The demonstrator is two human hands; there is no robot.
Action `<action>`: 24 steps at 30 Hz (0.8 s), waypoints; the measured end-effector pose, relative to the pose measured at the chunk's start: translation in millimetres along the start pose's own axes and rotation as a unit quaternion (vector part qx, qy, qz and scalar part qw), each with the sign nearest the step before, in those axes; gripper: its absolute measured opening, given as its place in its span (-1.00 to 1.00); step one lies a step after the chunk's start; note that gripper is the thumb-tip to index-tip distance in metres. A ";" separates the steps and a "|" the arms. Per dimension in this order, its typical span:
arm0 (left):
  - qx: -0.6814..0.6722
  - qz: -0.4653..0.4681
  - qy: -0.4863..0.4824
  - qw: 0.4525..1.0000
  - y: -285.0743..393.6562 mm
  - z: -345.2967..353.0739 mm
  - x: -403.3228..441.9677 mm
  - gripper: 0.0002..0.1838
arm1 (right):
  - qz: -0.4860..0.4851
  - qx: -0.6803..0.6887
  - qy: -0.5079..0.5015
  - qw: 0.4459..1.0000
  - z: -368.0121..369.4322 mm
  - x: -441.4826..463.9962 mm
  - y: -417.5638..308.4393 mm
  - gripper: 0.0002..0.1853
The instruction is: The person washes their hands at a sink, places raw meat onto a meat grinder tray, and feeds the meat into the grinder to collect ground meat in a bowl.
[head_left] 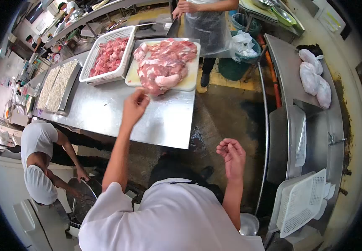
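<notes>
On the steel table point(101, 111) lies a white cutting board point(190, 83) with a large piece of raw meat point(164, 67) on it. My left hand point(136, 106) is at the near edge of the board, its fingertips pinched beside the meat's lower end; what they hold, if anything, is too small to name. My right hand point(232, 155) hangs in the air right of the table, fingers curled and thumb drawn in, with nothing visible in it. Left of the board, a white basket point(87, 67) holds cut meat chunks point(110, 55).
Across the table a person in a clear apron point(206, 29) holds a knife point(173, 30). Another person point(41, 154) bends over a pot point(82, 196) at the lower left. A tray point(59, 85), sink counter point(287, 75), wrapped bundles point(310, 79) and white crate point(302, 203) flank the space.
</notes>
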State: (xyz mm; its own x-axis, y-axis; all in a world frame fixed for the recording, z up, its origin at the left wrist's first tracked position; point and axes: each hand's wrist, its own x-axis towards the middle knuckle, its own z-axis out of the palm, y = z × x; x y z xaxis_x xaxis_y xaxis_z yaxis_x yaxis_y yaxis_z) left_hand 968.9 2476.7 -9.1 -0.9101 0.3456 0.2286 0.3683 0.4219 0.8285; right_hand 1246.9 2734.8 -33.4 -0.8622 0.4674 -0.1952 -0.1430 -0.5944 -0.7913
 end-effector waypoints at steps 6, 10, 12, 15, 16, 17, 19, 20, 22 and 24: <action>-0.063 -0.057 -0.053 0.995 -69.7 -67.2 75.2 -0.78 | 0.020 -0.030 -0.005 0.999 100.7 58.7 48.4 -0.81; -0.005 -0.049 -0.107 0.993 -90.8 -91.4 108.1 -0.75 | 0.052 -0.063 -0.044 0.996 179.9 104.3 77.7 -0.81; 0.066 -0.051 -0.089 0.993 -102.8 -108.3 125.3 -0.67 | 0.059 -0.091 -0.072 0.992 208.4 118.2 84.1 -0.80; 0.266 0.084 0.001 0.960 -172.0 -142.8 163.8 -0.58 | 0.070 -0.082 -0.086 0.990 228.5 127.1 93.0 -0.80; 0.267 0.082 0.002 0.960 -180.4 -151.4 175.9 -0.58 | 0.072 -0.082 -0.088 0.990 232.4 130.0 96.0 -0.80; 0.361 0.064 -0.009 0.930 -189.2 -158.2 181.7 -0.53 | 0.075 -0.086 -0.087 0.990 235.5 132.7 98.9 -0.80; 0.456 0.025 -0.015 0.889 -208.1 -170.5 178.9 -0.48 | 0.091 -0.092 -0.101 0.986 240.2 136.4 105.2 -0.80; 0.443 0.016 -0.049 0.895 -214.9 -174.9 181.2 -0.48 | 0.092 -0.089 -0.123 0.984 244.6 140.8 107.8 -0.80; 0.436 0.019 -0.096 0.895 -211.5 -181.8 187.8 -0.47 | 0.073 -0.074 -0.158 0.982 259.3 149.6 110.5 -0.80; 0.396 0.028 -0.104 0.912 -209.2 -185.2 196.4 -0.50 | 0.053 -0.078 -0.186 0.978 273.4 161.3 111.4 -0.80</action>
State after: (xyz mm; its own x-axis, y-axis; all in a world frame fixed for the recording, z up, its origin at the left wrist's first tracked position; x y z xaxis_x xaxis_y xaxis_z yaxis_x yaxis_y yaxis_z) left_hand 677.9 2301.1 -42.8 -0.8605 0.5016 0.0894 0.5094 0.8433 0.1712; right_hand 959.0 2565.0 5.4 -0.9894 0.1206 -0.0803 0.0083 -0.5066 -0.8621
